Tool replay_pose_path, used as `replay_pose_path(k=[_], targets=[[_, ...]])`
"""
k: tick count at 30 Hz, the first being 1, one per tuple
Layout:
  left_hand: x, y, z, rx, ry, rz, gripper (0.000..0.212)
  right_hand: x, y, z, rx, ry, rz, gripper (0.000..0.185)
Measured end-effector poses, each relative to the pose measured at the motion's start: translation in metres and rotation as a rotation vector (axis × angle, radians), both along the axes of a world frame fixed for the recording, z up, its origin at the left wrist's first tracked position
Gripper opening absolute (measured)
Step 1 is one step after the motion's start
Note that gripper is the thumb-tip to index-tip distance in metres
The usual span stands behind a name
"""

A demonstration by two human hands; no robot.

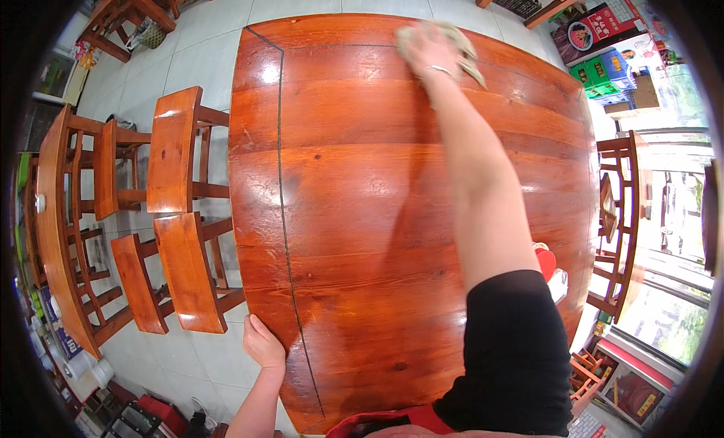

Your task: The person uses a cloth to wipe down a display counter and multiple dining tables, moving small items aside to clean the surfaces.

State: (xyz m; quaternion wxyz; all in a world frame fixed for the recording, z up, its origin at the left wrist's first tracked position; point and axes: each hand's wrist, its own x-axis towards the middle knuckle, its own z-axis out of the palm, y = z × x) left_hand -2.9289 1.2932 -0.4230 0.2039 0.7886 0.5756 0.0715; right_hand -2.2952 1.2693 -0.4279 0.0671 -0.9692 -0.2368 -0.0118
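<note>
A large varnished wooden table [362, 211] lies before me, its top shiny and scored by a dark line near the border. Close to its far edge, my right hand [434, 50] presses a pale beige cloth [465, 47] against the surface. The hand is slightly blurred, and a bracelet circles that wrist. My left hand [264, 343] grips the table's left edge near the front corner, its fingers resting on the wood. Partly hidden behind my right arm are a red round object [544, 262] and a whitish item [559, 285] on the table's right side.
Wooden benches [174, 149] stand along the left side, with another wooden table [56, 228] beyond them. To the right is a wooden bench or chair [630, 223] by bright windows. Green and blue crates [605, 73] are stacked at the far right. Pale tiles [198, 70] cover the floor.
</note>
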Motion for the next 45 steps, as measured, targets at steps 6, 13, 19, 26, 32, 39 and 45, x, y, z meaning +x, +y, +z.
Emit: replay_pose_path(k=[6,13,19,26,32,39,45], targets=[[0.000,0.002,0.004,-0.138,0.000,0.032,0.050,-0.166,0.185,0.021,0.261,-0.100,0.422,0.071],[-0.012,0.003,-0.017,0.043,-0.057,-0.031,0.050,-0.240,0.127,-0.015,0.501,-0.019,0.845,0.042],[-0.010,0.004,-0.004,0.048,0.017,-0.038,0.053,-0.115,-0.065,0.015,0.156,0.155,0.163,0.045],[0.002,0.001,0.001,0.049,0.101,-0.040,0.052,-0.080,-0.151,-0.008,-0.138,-0.080,-0.451,0.072],[0.002,0.002,-0.008,0.058,0.112,-0.042,0.052,-0.222,0.028,0.002,0.104,-0.148,0.245,0.043],[-0.005,0.004,-0.009,0.049,0.067,-0.028,0.057,-0.211,-0.019,-0.002,0.189,-0.073,0.760,0.057],[-0.014,0.007,-0.019,0.038,-0.011,-0.040,0.059,-0.055,-0.262,0.007,-0.009,-0.188,0.265,0.064]])
